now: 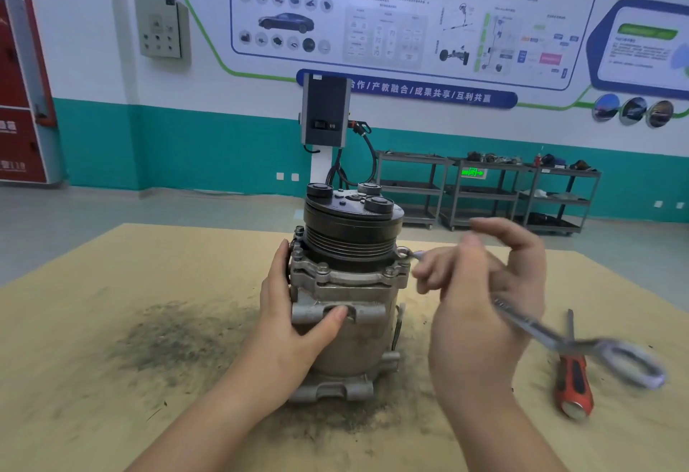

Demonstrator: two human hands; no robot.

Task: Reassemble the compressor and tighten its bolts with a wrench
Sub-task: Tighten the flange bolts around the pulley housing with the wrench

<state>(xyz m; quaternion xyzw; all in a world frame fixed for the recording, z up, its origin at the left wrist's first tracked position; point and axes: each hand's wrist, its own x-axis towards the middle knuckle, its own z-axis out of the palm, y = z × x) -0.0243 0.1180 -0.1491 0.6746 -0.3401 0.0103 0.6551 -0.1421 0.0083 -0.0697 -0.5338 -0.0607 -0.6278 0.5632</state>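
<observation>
The compressor (348, 285) stands upright mid-table (93, 322), the left hand (294, 317) clasping its left side. The right hand (481, 292), fingers loosely spread, holds a wrench (551, 337) whose ring end sits at a right-side bolt (403, 252). A screwdriver (573, 374) lies near right; dark grit (179, 337) lies left.

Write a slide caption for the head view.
Left hand steadies upright grey metal compressor; right hand works silver combination wrench on flange bolt.
</observation>
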